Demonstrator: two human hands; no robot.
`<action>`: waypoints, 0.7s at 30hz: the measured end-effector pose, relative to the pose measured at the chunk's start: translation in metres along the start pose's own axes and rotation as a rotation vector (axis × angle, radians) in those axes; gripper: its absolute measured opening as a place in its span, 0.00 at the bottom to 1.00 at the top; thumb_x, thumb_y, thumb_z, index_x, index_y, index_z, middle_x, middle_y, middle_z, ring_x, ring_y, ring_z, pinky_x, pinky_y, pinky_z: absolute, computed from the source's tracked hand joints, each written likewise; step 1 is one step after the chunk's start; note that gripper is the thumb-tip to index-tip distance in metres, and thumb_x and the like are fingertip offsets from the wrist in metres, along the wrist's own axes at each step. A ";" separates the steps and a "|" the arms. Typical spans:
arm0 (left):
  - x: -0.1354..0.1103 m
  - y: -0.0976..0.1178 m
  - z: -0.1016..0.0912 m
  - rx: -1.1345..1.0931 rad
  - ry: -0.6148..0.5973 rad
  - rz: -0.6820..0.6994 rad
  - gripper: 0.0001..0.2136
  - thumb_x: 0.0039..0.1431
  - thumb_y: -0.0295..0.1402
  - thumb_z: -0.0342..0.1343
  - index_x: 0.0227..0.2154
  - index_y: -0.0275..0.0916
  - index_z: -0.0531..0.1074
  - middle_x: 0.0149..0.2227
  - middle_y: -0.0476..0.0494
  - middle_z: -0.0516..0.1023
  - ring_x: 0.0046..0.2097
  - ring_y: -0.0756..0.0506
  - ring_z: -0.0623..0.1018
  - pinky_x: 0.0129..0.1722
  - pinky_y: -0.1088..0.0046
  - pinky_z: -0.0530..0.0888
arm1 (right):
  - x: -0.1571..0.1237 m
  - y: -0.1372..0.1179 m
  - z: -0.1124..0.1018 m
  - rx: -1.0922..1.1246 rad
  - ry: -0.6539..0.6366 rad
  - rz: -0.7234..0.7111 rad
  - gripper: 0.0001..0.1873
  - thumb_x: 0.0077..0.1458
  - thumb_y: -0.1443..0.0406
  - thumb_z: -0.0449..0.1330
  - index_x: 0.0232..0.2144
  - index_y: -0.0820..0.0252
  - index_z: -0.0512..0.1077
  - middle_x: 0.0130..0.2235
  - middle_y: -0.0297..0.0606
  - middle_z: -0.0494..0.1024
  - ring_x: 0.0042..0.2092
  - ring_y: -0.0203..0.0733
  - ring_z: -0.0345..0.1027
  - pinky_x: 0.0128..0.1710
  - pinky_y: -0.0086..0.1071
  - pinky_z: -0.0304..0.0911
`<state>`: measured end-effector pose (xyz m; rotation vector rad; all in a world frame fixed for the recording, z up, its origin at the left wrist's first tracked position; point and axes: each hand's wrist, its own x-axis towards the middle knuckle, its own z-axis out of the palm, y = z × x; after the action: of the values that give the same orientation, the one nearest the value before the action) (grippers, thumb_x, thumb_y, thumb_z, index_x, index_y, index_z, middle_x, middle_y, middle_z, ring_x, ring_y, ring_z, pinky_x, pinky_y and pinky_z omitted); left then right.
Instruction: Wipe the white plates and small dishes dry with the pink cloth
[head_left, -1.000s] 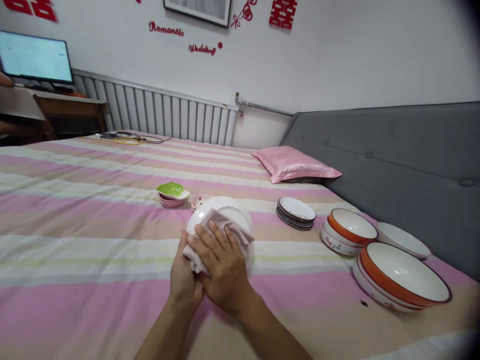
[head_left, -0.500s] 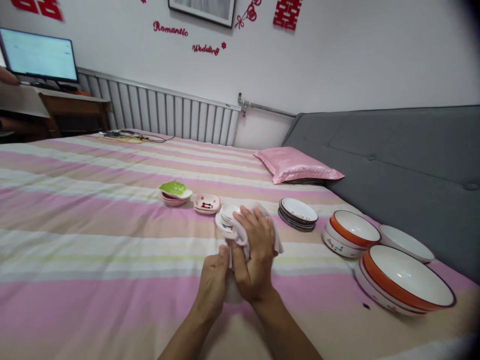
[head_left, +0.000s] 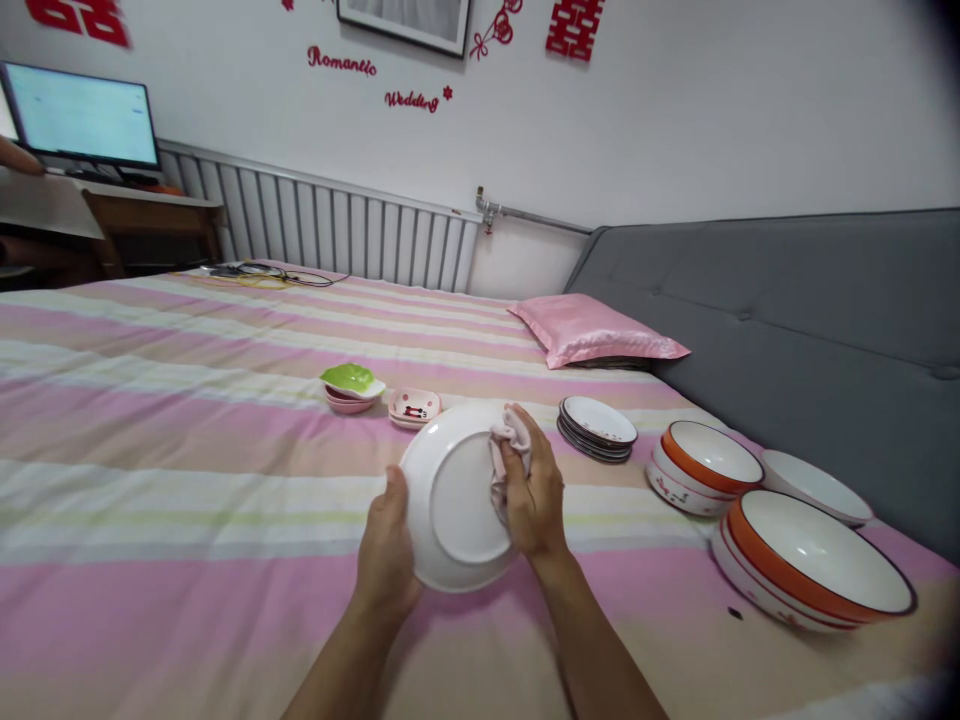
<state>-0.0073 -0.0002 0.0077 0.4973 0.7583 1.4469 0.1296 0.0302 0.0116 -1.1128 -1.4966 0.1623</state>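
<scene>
A white plate is tilted up in front of me, its underside with the raised foot ring facing me. My left hand grips the plate's left edge, thumb on the near face. My right hand is closed on a bunched pale pink cloth, which presses against the plate's right side. Behind the plate, the small white dishes are hidden. Just beyond it, the pink square dishes and a green leaf-shaped dish on pink bowls rest on the striped bedspread.
Right of my hands stand a stack of dark-rimmed plates, an orange-banded bowl, a larger orange-banded bowl and a white dish. A pink pillow lies by the grey headboard. Cables lie at the far edge.
The plate has turned from nearly edge-on to showing its underside. My left hand has shifted left along with it, and the cloth, spread over the plate before, is now bunched in my right hand.
</scene>
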 end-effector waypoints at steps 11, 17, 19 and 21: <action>0.022 0.025 -0.016 -0.438 -0.013 0.111 0.30 0.58 0.48 0.42 0.58 0.34 0.57 0.47 0.33 0.75 0.51 0.38 0.71 0.52 0.57 0.66 | -0.024 -0.022 0.024 -0.089 -0.125 -0.236 0.22 0.58 0.66 0.47 0.55 0.58 0.60 0.60 0.38 0.57 0.63 0.46 0.40 0.60 0.50 0.40; 0.023 0.029 -0.019 -0.519 0.018 0.064 0.30 0.59 0.47 0.41 0.59 0.32 0.53 0.48 0.29 0.73 0.49 0.37 0.73 0.49 0.57 0.69 | -0.036 -0.035 0.032 -0.274 -0.217 -0.426 0.22 0.56 0.62 0.49 0.54 0.55 0.62 0.58 0.34 0.62 0.62 0.47 0.44 0.61 0.48 0.37; 0.018 0.026 -0.014 -0.537 0.001 0.014 0.32 0.58 0.49 0.40 0.59 0.29 0.53 0.47 0.27 0.73 0.48 0.37 0.74 0.48 0.58 0.70 | -0.039 -0.035 0.035 -0.292 -0.261 -0.461 0.23 0.55 0.61 0.50 0.54 0.54 0.61 0.58 0.31 0.62 0.61 0.46 0.46 0.61 0.45 0.37; 0.012 0.021 -0.006 -0.539 -0.026 -0.016 0.32 0.59 0.49 0.40 0.57 0.27 0.57 0.45 0.27 0.75 0.47 0.38 0.75 0.49 0.61 0.70 | -0.041 -0.035 0.037 -0.300 -0.303 -0.482 0.24 0.55 0.60 0.50 0.55 0.53 0.60 0.58 0.30 0.61 0.61 0.44 0.47 0.61 0.43 0.38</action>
<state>-0.0270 0.0129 0.0164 0.0935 0.3248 1.5509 0.0737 0.0013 -0.0047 -0.9522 -2.0694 -0.2461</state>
